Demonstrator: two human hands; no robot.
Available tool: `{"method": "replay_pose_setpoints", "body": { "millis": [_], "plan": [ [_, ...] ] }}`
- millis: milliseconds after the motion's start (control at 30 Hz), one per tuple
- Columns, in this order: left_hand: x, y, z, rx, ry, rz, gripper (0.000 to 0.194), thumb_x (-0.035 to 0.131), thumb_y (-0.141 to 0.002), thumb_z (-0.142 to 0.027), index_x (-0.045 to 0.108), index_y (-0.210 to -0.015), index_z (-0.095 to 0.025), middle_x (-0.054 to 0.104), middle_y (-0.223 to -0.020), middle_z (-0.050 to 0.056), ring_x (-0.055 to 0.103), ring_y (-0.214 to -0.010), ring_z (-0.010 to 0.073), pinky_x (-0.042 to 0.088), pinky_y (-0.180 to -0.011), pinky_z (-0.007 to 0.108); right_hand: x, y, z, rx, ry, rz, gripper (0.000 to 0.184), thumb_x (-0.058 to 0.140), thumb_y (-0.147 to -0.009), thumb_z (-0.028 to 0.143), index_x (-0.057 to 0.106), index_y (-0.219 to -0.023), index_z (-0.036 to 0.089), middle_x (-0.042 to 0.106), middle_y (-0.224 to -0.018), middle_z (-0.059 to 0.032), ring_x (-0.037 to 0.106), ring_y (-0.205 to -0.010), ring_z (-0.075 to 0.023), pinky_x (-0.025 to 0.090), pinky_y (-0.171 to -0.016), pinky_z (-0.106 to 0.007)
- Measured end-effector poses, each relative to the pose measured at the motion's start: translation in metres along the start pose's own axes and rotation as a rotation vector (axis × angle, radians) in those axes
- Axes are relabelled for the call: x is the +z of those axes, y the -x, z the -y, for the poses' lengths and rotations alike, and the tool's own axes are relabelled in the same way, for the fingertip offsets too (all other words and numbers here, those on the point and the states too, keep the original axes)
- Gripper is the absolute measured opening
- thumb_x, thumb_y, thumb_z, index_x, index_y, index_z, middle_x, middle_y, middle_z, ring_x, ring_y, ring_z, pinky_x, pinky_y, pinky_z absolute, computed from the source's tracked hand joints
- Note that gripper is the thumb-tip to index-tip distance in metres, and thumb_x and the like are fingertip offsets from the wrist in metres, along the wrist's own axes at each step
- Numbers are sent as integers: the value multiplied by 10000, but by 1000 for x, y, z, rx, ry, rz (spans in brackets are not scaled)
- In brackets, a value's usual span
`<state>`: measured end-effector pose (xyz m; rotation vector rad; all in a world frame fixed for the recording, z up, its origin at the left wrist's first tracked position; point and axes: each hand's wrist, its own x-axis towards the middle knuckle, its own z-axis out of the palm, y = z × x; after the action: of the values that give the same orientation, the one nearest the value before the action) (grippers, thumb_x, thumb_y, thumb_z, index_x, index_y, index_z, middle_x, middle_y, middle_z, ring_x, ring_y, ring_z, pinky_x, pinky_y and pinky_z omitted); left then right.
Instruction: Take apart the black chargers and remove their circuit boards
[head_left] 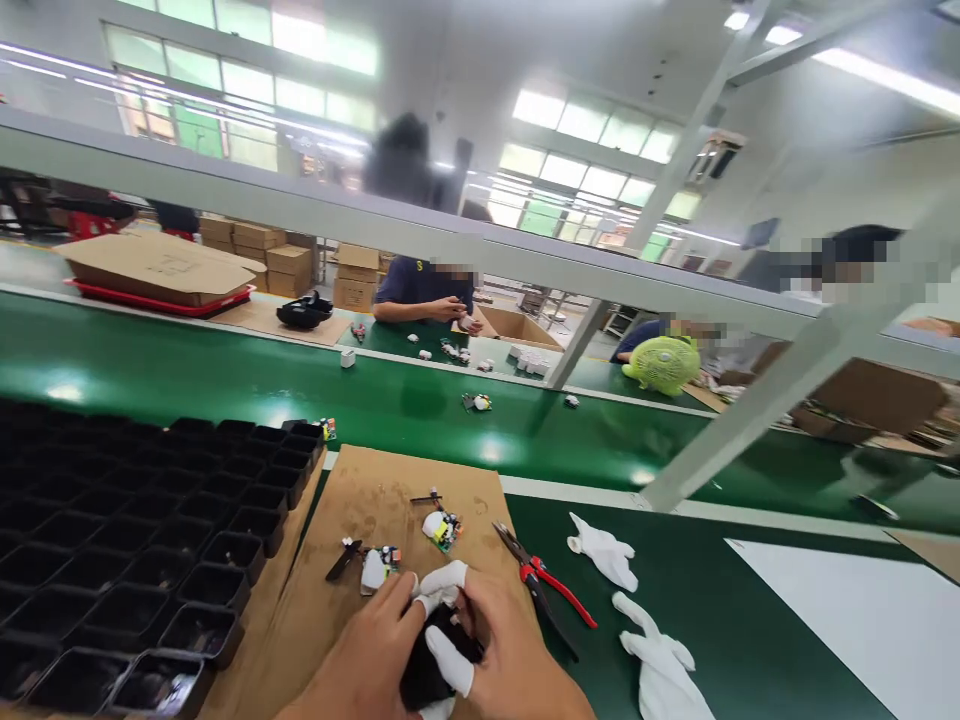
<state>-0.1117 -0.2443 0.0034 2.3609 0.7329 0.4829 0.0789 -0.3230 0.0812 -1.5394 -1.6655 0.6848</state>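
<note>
Hands, one pair, bare but for white finger covers (450, 660). Left hand (367, 640): fingers bent inward and closed on the left side and top edge of a case, some fingertips hidden. Right hand (514, 640): thumb laid across the same case, fingers curled round its far edge, grip closed.

Case (424, 675), black, one: between the two hands, above the near part of the mat; its contents too covered to read.

Mat (337, 510), cardboard, one: on the bench, under the work.

Boards, two, with wires: one (380, 565) just beyond the left hand, one (442, 527) farther up the mat.

Pliers (537, 572), one, red and black handles: right of the right hand, tips at the mat's edge.

Gloves, white, two: one (604, 553) right of the pliers, one (664, 665) nearer the wearer.

Sheet (847, 630), white: far right of the bench.

Black cases (172, 537), in rows, open side up: left of the mat.

Belt (225, 350), green, crossing beyond the bench; a loose board (477, 402) lies on it.

Co-worker (420, 295), dark shirt, across the belt, hands together.

Fan (664, 365), yellow-green: across the belt, to the right.
</note>
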Motion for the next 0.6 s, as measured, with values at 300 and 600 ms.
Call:
{"method": "replay_pose_setpoints", "body": {
  "millis": [300,600],
  "plan": [
    [9,-24,-1,-29,155,16,670,970,-676,-381,676,-1252,-203,748,-1334,149,721,-1224,372,621,-1112,461,-19,-111,28,-200,280,36,215,807,-992,400,836,-1165,276,752,-854,-13,659,-734,-228,517,-733,-364],
    [24,-68,4,-85,55,158,228,715,-955,-223,750,-1180,-201,828,-1093,180,792,-932,326,612,-692,372,76,-373,31,-176,404,329,396,778,-1111,427,718,-1434,205,741,-1460,-119,770,-1235,-289,685,-1045,-517]
  ]
}}
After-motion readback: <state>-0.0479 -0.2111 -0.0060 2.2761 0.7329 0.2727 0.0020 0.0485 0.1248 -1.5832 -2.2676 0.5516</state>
